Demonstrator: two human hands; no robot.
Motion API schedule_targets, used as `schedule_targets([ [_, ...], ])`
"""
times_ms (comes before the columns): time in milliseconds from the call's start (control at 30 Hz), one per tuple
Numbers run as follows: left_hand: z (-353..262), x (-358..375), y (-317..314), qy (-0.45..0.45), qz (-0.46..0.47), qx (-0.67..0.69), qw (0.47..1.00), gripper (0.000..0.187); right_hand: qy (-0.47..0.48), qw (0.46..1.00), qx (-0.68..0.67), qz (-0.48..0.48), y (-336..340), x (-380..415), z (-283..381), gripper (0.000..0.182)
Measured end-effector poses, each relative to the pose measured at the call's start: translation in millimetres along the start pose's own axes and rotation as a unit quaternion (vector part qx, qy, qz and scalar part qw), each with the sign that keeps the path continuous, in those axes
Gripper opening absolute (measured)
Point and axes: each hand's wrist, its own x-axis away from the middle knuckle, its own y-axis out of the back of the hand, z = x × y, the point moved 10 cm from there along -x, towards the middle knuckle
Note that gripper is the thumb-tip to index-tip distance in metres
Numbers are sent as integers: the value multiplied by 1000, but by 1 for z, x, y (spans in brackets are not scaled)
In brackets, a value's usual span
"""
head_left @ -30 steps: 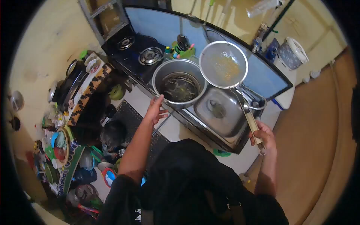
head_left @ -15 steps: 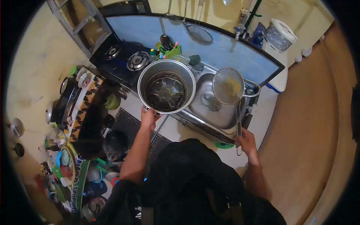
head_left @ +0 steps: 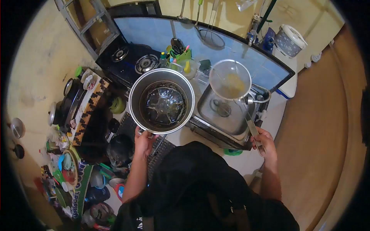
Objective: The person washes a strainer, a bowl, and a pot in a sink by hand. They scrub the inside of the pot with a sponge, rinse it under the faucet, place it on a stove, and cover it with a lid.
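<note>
My left hand (head_left: 143, 143) is closed on the near side of a large metal pot (head_left: 134, 101), which has dark, shiny liquid inside. The pot is held up left of the sink, in front of the stove. My right hand (head_left: 265, 143) grips the long metal handle of a round mesh strainer (head_left: 220, 86). Some yellowish bits lie in the strainer's mesh, over the back part of the metal sink (head_left: 239, 122). Something round and dark sits at the bottom of the sink, too unclear to name.
Behind the pot is a black stove (head_left: 129, 67) with two burners. A green utensil holder (head_left: 184, 56) stands beside it. Ladles and another strainer (head_left: 212, 39) hang on the wall. A rice cooker (head_left: 289, 41) is at the back right, a patterned shelf (head_left: 90, 104) at the left.
The pot has moved left and toward me with my left hand. The strainer has shifted slightly left and back, its handle now slanting, while my right hand moved right.
</note>
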Motion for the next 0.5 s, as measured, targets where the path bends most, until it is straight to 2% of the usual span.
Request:
schedule_targets([
  [133, 15, -3, 7, 38, -24, 2, 999, 55, -29, 999, 38, 21, -46, 24, 18, 44],
  [200, 22, -7, 10, 30, -34, -20, 999, 44, -45, 993, 32, 108, -85, 32, 9, 50],
  [233, 21, -7, 6, 32, -27, -22, 999, 44, -41, 994, 30, 101, -98, 33, 7, 50],
  [300, 26, -6, -6, 55, 13, 17, 998, 40, -97, 981, 0, 170, -139, 38, -16, 53],
  [333, 25, -9, -7, 56, 22, 13, 998, 40, -91, 982, -3, 164, -152, 34, -20, 53],
  [400, 28, -17, -7, 80, 40, 32, 996, 51, -108, 972, 17, 206, -182, 26, -39, 52],
  [500, 25, -22, -8, 81, 36, 15, 996, 44, -117, 971, 6, 209, -198, 2, -78, 43],
])
